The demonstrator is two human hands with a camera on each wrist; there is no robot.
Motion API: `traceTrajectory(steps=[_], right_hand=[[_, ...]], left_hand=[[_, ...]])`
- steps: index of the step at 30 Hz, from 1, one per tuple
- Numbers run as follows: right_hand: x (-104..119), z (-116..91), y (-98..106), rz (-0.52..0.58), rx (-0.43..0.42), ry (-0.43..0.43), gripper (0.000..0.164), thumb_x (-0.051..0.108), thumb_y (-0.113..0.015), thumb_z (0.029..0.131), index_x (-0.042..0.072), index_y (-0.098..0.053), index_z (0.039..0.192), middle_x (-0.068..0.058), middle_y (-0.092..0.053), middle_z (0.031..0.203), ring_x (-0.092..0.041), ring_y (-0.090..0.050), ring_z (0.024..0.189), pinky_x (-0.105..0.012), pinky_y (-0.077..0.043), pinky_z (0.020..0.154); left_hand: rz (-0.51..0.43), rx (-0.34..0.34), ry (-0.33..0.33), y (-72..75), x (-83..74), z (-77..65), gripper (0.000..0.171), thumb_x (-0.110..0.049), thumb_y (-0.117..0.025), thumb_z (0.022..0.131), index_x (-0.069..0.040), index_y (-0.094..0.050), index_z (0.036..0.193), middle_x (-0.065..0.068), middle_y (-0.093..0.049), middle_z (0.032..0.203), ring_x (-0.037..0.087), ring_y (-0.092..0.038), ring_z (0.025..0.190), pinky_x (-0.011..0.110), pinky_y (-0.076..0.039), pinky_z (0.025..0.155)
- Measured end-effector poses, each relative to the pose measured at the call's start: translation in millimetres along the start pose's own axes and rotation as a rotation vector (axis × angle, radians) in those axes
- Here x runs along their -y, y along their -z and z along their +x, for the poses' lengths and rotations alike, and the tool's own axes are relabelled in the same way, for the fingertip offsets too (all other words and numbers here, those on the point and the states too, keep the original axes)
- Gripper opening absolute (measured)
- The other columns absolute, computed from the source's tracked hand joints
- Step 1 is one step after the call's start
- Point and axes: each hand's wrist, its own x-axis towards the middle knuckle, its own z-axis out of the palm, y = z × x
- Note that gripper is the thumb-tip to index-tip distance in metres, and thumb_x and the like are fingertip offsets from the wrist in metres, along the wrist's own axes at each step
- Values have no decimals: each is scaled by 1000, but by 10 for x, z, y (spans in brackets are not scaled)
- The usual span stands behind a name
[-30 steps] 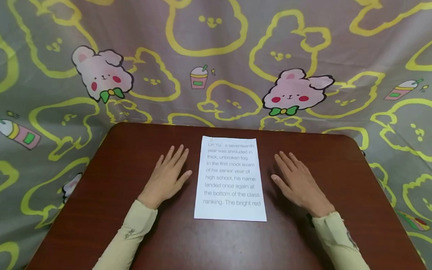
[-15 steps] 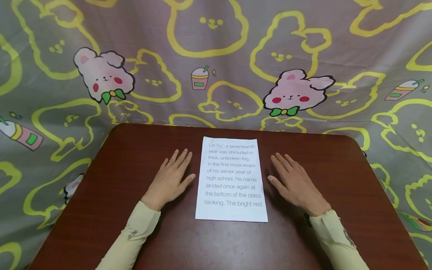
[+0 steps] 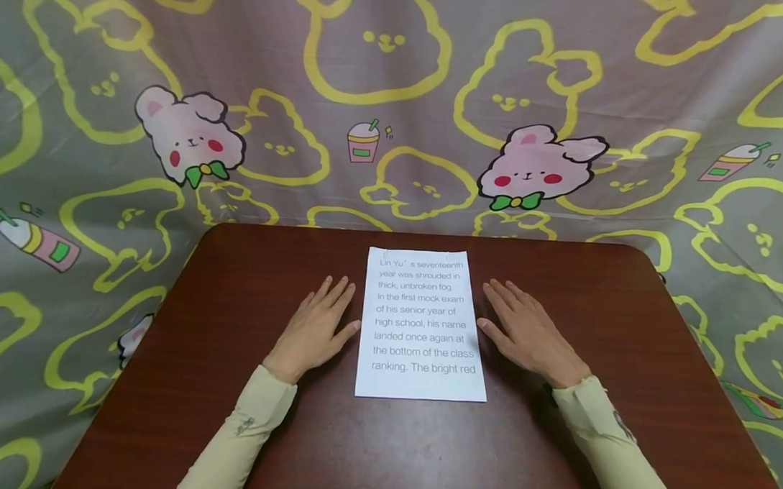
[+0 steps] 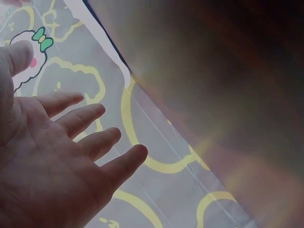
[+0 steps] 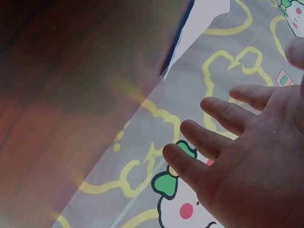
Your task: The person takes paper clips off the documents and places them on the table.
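Note:
A portrait stack of white printed pages (image 3: pixel 419 383), with large lines of English text, lies in the middle of the brown table. Small rings or clips show at its top edge. My left hand (image 3: pixel 313 335) is just left of the pages, palm down, fingers straight, thumb tip right at their left edge. On the other side my right hand (image 3: pixel 532 336) mirrors it, its thumb tip close to the right edge. Both wrist views show the palm of the left hand (image 4: pixel 52 156) and of the right hand (image 5: pixel 247 161) with spread fingers and nothing held. The pages' edge (image 4: pixel 102 40) appears there too.
The dark brown wooden table (image 3: pixel 410 454) has rounded far corners. Behind it and along both sides hangs a grey curtain (image 3: pixel 402 122) printed with yellow outlines, rabbits and drink cups. Light-coloured sleeves (image 3: pixel 249 419) cover both forearms.
Both hands have moved inward toward the pages, the left one rightward and the right one leftward. The pages stay in place on the table, apart from a slight camera shift.

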Motion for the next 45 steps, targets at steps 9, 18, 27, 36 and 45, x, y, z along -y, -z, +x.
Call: traceTrajectory(steps=[9,18,27,36,45], right_hand=[[47,58,-36,24,14,12,72,43,-54,106,0,-34,161,-24,-36,167,-48,-29,156,-66,-26,124],[78,120,-79,43,19,26,68,41,-53,107,-3,-39,158,-27,-43,162,-49,-34,153,-66,-30,122],[52,148,-136,34,22,32,67,39,-55,106,-5,-43,155,-28,-48,158,-49,-41,149,-65,-34,120],[51,212,-147,47,26,60,65,34,-63,103,-7,-47,151,-28,-56,149,-47,-53,139,-63,-41,115],[70,247,-184,42,78,-36,70,32,-66,101,-9,-44,152,-31,-56,146,-46,-56,134,-62,-45,111]], left_hand=[[7,47,-24,-22,-58,-6,74,-50,-56,105,-3,-40,159,18,-37,168,42,-27,159,62,-34,122],[-6,68,-55,-33,-106,8,67,-45,-61,104,0,-50,152,20,-49,160,42,-37,154,58,-37,122],[-17,83,-59,-43,-148,12,61,-41,-66,102,-2,-56,148,19,-57,154,41,-44,151,56,-41,120],[-30,88,-59,-69,-183,11,61,-39,-70,99,0,-60,144,19,-59,151,39,-48,148,55,-43,118],[-45,122,-33,-91,-191,1,64,-35,-78,94,-3,-59,146,18,-57,154,38,-47,149,55,-43,118]])
